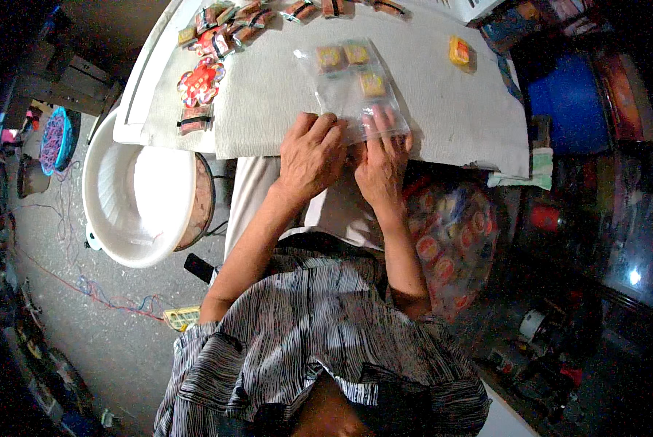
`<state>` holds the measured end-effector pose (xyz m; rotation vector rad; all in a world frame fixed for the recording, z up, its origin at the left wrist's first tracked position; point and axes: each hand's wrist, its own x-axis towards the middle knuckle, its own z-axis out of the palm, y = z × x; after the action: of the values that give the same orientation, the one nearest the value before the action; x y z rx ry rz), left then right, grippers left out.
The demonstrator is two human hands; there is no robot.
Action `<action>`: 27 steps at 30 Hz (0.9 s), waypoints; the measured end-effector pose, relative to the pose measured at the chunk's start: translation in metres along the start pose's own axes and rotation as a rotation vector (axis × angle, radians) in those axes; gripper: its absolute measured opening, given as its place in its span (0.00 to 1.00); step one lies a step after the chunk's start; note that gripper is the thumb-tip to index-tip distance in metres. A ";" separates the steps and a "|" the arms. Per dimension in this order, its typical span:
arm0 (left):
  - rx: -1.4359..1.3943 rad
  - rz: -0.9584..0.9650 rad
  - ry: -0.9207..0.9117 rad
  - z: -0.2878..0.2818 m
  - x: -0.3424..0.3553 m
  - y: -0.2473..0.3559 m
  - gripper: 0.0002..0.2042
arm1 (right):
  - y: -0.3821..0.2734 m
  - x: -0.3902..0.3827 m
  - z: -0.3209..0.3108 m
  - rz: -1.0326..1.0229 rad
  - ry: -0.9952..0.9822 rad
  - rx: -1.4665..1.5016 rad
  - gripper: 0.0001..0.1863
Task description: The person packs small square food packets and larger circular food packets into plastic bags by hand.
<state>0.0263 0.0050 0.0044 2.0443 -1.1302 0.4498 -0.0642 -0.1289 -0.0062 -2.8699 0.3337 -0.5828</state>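
Note:
A clear plastic bag (pixel 335 89) lies on the cloth-covered table with its near edge toward me. Three yellow square packets (pixel 372 84) show through the film, two at the far end and one lower on the right. My left hand (pixel 310 154) is closed at the bag's near left corner, fingers bent and pinching its edge. At the near right edge is my right hand (pixel 382 164), its fingers stretched out and seen through the plastic. I cannot tell whether those fingers are inside the bag or under it.
One yellow packet (pixel 458 51) lies farther right on the table. Several small brown packets with dark bands (pixel 250 18) and a red flower-shaped packet (pixel 201 81) lie at left. A white tub (pixel 102 189) stands below left; a clear bag of red round items (pixel 454 251) is below right.

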 end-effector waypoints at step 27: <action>-0.126 -0.075 0.078 0.003 -0.012 0.001 0.12 | 0.010 0.240 0.043 -0.031 0.080 -0.033 0.26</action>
<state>0.0187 0.0098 -0.0048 1.9364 -1.0066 0.4067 0.1668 -0.1943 0.0388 -2.8931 0.3136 -0.7064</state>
